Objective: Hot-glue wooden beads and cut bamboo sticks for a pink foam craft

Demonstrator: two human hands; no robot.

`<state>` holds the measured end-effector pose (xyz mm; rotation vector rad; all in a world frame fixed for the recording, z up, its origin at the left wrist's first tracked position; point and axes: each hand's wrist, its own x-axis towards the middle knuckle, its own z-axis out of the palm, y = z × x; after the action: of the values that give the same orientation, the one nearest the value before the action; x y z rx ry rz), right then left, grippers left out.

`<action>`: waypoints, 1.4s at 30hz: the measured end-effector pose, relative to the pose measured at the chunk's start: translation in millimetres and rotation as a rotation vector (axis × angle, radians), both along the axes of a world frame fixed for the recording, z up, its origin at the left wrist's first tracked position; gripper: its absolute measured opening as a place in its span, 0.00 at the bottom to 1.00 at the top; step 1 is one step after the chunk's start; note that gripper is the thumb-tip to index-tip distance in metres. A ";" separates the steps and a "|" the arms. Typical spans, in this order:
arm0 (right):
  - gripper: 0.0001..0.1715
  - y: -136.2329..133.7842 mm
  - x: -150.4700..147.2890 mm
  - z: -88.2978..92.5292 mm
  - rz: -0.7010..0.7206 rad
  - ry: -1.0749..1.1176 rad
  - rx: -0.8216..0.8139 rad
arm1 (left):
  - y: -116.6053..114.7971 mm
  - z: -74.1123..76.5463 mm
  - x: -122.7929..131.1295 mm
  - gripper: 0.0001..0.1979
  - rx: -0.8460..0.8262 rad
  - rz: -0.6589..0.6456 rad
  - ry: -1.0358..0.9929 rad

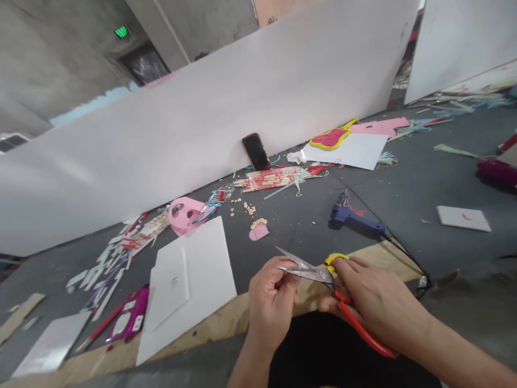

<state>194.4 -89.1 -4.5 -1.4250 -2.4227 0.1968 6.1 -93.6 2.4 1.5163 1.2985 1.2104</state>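
My right hand (363, 288) grips a pair of scissors (313, 272) by its red and yellow handles, with the blades spread apart. Close against the blades, my left hand (272, 296) is closed in a pinch. A small pale bit shows by its fingertips between the blades, but I cannot make out what it is. Beyond my hands lies a small pink piece (259, 231) with a row of little beige bits along its top edge. More loose beige bits (249, 208) are scattered just behind it.
A blue glue gun (355, 218) lies at the right, its cord running to the table edge. White sheets (218, 258) lie at the left beside a purple packet (131, 312). A phone (256, 151) leans on the white partition (194, 129), behind bundled sticks (266, 179).
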 end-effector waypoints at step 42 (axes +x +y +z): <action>0.25 11.1 4.0 2.2 -0.036 0.005 -0.197 | 13.0 -8.3 2.8 0.12 -0.067 0.037 0.065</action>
<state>198.4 -78.0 -2.3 -1.5463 -2.4268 0.4403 8.9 -80.6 -5.9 1.5001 1.4017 1.1373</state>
